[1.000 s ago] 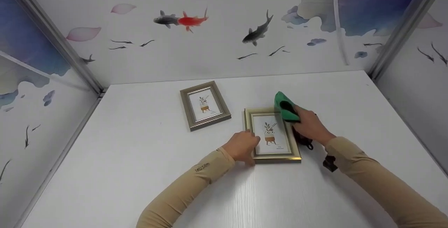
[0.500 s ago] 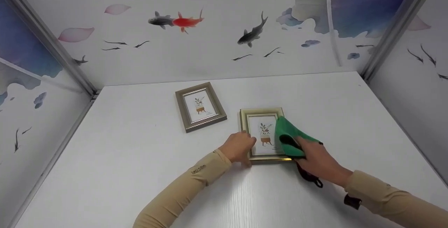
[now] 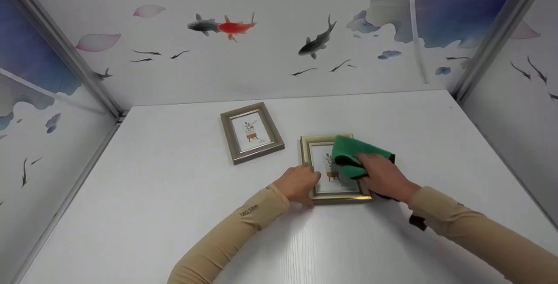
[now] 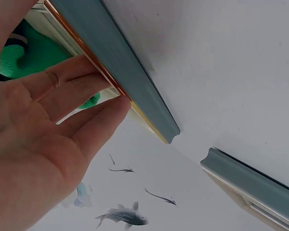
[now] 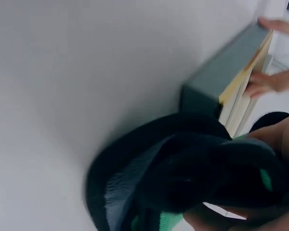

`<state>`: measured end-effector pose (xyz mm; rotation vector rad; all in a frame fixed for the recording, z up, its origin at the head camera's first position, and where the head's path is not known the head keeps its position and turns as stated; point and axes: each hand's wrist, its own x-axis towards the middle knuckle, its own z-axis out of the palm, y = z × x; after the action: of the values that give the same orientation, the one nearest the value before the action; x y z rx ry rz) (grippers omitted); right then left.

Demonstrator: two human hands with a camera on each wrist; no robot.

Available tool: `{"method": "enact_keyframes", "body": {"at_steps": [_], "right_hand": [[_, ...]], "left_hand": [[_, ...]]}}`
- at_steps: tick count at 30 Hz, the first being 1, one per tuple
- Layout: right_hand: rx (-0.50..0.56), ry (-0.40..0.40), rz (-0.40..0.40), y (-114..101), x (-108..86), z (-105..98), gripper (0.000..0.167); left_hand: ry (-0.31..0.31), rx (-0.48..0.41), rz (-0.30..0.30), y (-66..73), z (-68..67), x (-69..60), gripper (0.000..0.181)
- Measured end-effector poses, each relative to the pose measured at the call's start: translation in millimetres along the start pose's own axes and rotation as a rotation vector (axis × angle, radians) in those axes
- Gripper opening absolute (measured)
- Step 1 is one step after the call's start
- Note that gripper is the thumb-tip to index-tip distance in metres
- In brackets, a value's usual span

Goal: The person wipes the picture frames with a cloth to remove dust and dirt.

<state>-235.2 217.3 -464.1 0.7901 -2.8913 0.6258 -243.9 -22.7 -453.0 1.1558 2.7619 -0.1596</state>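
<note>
A gold picture frame (image 3: 342,197) with a potted-plant print lies flat on the white table. My left hand (image 3: 297,183) holds its near left corner; the left wrist view has the fingers (image 4: 103,115) against the frame's side. In my right hand (image 3: 386,178) is a folded green cloth (image 3: 364,149) with a black edging. It lies across the upper right of the frame, covering part of the glass and print. Dark, blurred cloth folds (image 5: 149,168) fill much of the right wrist view, where the right fingers are mostly hidden.
A second, silver-brown picture frame (image 3: 251,133) with a similar print lies to the left and farther back, slightly turned. Behind the table (image 3: 152,196) stands a white wall (image 3: 270,66) painted with fish; side walls with metal posts close in both sides.
The right hand drew the cloth down the frame's right side toward me, then moved it back up and left onto the glass. My left hand has stayed at the frame's corner.
</note>
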Motion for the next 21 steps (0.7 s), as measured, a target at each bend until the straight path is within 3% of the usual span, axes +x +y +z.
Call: {"method": "enact_keyframes", "body": {"at_steps": [6,12,18,21], "right_hand": [[-0.075,-0.064,0.044,4.6,38.7,1.5,0.036],[-0.204,-0.111,0.073,0.4,60.0,5.3,0.036],[-0.261,-0.186,0.042,0.4,66.3,0.5,0.029],[-0.257,-0.235,-0.012,6.6,58.3,-6.3,0.036]], "left_hand": [[-0.023,0.009,-0.011,0.1,-0.8,-0.9,0.055],[-0.04,-0.021,-0.02,0.6,0.1,-0.6,0.056],[-0.021,-0.038,-0.035,0.1,3.7,-0.5,0.055],[0.007,-0.032,-0.026,0.3,5.7,-0.3,0.05]]}}
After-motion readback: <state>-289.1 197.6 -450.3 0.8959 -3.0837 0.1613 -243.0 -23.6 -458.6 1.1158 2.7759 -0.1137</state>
